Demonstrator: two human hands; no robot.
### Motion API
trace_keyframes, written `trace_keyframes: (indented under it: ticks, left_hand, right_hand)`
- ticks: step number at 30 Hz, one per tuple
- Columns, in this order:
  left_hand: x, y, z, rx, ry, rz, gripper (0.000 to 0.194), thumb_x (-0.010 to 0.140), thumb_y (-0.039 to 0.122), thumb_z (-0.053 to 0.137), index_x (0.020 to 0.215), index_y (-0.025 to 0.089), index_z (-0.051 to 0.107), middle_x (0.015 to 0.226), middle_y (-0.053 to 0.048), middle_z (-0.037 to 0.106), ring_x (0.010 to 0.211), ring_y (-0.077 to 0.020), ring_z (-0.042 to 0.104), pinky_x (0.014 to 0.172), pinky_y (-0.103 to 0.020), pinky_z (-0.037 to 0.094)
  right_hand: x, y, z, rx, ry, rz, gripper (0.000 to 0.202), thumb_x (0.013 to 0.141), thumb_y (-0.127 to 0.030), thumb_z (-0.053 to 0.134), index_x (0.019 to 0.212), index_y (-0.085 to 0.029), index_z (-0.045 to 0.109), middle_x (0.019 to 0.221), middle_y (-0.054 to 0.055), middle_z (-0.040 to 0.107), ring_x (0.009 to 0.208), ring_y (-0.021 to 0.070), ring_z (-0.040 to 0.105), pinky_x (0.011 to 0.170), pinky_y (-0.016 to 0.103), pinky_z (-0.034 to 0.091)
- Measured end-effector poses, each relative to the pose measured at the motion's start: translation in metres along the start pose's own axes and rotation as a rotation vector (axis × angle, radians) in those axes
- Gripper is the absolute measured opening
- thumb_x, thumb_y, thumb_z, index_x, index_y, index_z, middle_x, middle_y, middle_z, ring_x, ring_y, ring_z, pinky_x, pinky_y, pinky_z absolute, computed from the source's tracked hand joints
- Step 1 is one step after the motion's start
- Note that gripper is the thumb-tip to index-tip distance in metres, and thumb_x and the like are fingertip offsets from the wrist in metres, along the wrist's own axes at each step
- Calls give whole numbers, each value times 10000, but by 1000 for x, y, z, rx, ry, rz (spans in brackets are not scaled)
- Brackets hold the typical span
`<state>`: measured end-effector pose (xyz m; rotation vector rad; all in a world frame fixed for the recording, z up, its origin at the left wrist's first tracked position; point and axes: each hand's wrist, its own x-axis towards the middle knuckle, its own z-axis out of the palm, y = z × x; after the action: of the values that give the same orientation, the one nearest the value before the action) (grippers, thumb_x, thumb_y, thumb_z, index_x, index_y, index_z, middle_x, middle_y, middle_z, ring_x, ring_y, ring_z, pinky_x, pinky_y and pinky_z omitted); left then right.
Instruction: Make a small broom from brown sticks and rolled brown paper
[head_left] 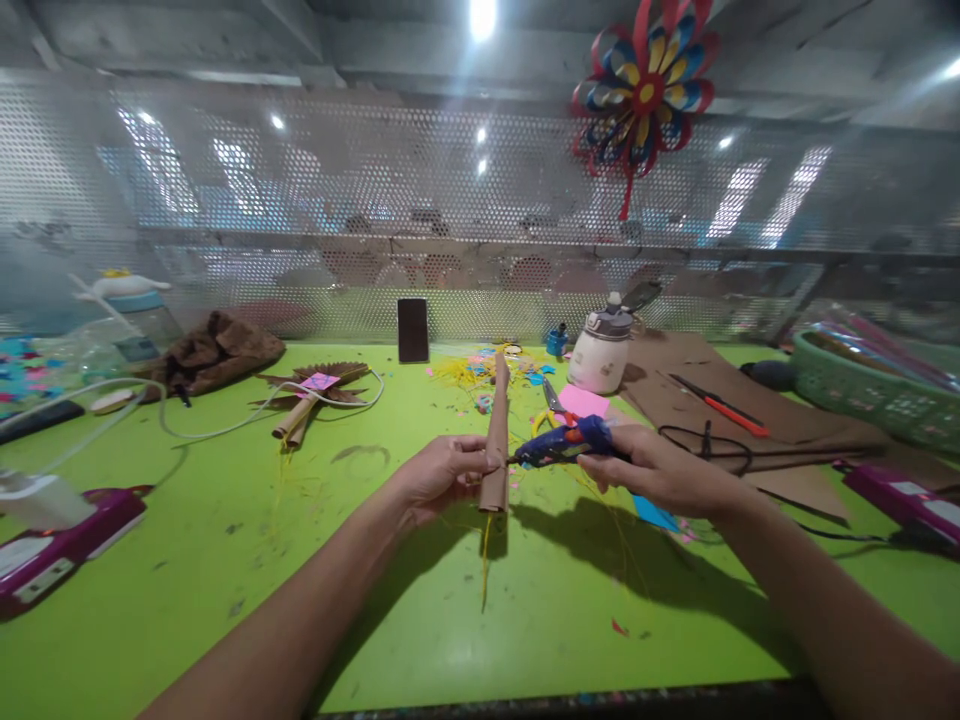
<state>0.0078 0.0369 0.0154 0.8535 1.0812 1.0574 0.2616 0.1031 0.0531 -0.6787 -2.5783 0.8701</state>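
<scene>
My left hand (448, 472) grips a rolled brown paper tube (496, 430) near its lower end, holding it roughly upright above the green table. Yellow string (486, 565) hangs from the tube's bottom. In my right hand (649, 468) is a blue hot glue gun (562, 442), its nozzle pointing left at the side of the tube; whether the tip touches the paper I cannot tell. Just behind the gun lie scissors (553, 397) with yellow handles. A brown paper piece with pleated fans and rolled tubes (319, 390) rests to the left, a pink paper square on it.
A phone (412, 330) leans at the back. Behind the gun stands a white bottle (600, 352). Brown paper sheets (697, 430) with a red cutter (724, 408) lie right, near a green basket (874, 385). Power strips (71, 545) and cables sit at both sides. Scraps are scattered mid-table.
</scene>
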Motion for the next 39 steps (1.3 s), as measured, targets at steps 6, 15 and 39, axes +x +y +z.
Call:
trace_keyframes:
  ticks: [6,15,39]
  left_hand:
    - [0,1,-2,-1,4,-11,263,599,159,764,840,114,670,736,-12,605,631,-92,530,616,-228,416]
    - [0,0,-1,-20,-36,-3,330,627,138,752,945,107,667,839,-47,639,724,-121,590,646,-220,450]
    - [1,-1,-3,-19,-11,17,305,617,153,752,910,110,682,823,-39,623,714,-113,549,646,-230,426]
  right_hand:
    - [-1,1,-4,61,-6,21,321,902,-438,449,772,-160,545,692,26,553,629,130,519,577,248,428]
    - [5,10,1,77,107,79,375,888,-487,452,778,-144,557,667,28,553,617,138,527,581,266,433]
    - [3,-4,2,50,87,58,351,886,-461,454,707,-165,516,656,17,521,597,124,499,544,242,424]
